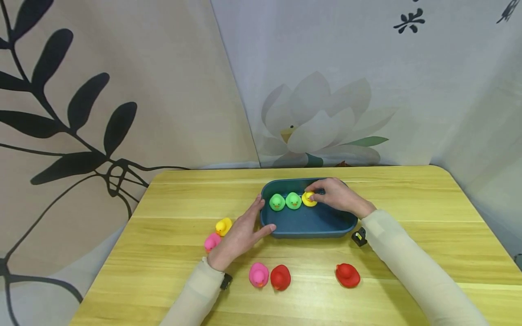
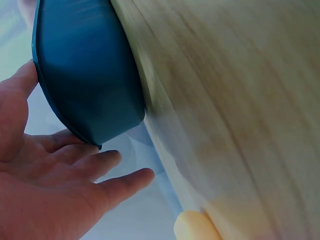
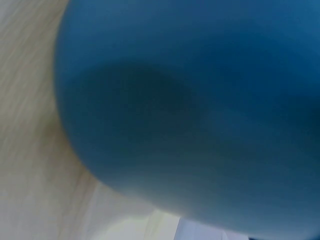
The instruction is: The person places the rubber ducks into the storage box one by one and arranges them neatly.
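A dark blue tray (image 1: 314, 224) stands on the table with two green rubber ducks (image 1: 277, 202) side by side in its left part. To their right, my right hand (image 1: 336, 195) pinches a yellow rubber duck (image 1: 308, 199) inside the tray. My left hand (image 1: 242, 233) rests at the tray's left end, its fingers spread and its thumb at the near rim. In the left wrist view, thumb and fingers touch the rim of the tray (image 2: 90, 65) without curling round it. The right wrist view shows only the tray's outer wall (image 3: 175, 125), close and blurred.
Left of my left hand lie another yellow duck (image 1: 223, 226) and a pink duck (image 1: 212, 242). Nearer the front are a second pink duck (image 1: 258, 275), a red duck (image 1: 280, 277) and, farther right, another red duck (image 1: 348, 275). A patterned cloth hangs behind the table (image 1: 428, 235).
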The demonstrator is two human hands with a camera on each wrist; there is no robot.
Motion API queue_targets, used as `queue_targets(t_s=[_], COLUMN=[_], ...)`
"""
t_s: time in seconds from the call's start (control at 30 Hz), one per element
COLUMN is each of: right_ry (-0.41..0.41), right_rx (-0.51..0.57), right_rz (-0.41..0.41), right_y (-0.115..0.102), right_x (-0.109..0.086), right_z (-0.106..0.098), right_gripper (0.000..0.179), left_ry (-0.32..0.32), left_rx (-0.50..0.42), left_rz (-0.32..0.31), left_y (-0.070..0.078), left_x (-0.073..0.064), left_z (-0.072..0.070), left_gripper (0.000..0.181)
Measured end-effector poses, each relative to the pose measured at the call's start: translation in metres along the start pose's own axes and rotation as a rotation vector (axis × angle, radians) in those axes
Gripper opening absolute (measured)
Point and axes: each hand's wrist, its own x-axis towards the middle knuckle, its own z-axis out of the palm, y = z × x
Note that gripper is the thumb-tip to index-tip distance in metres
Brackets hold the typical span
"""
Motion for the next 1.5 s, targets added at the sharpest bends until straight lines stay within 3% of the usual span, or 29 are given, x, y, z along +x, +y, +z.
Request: queue_targets(t_s=[0.4,0.7,1.2,1.33,1.5], right_ry=[-0.019,-0.018,-0.026,-0.021,-0.013], right_rx=[-0.021,-0.013,-0.009,-0.001,0.019], right_rz=[-0.022,-0.019,-0.002,0.0,0.005], right_y=[0.003,0.002,0.0,0.0,-0.004], right_x=[0.001,0.002,-0.002,-0.003,-0.006], right_z=[0.001,0.002,0.0,-0.001,-0.003], right_gripper=[0.028,0.028,0.031,0.032,0.032], left_ry=[0.015,0.059,0.021,0.053,0.137], left_rx=[0.051,0.061,0.071,0.131,0.226], left_rz=[0.033,0.101,0.139,0.161,0.237], left_y=[0.001,-0.006,-0.014,-0.013,-0.011], left_x=[0.001,0.003,0.001,-0.001,-0.004], left_z=[-0.004,-0.006,-0.009,-0.008,-0.009], left_gripper=[0.086,0.062,0.059,0.058,0.048])
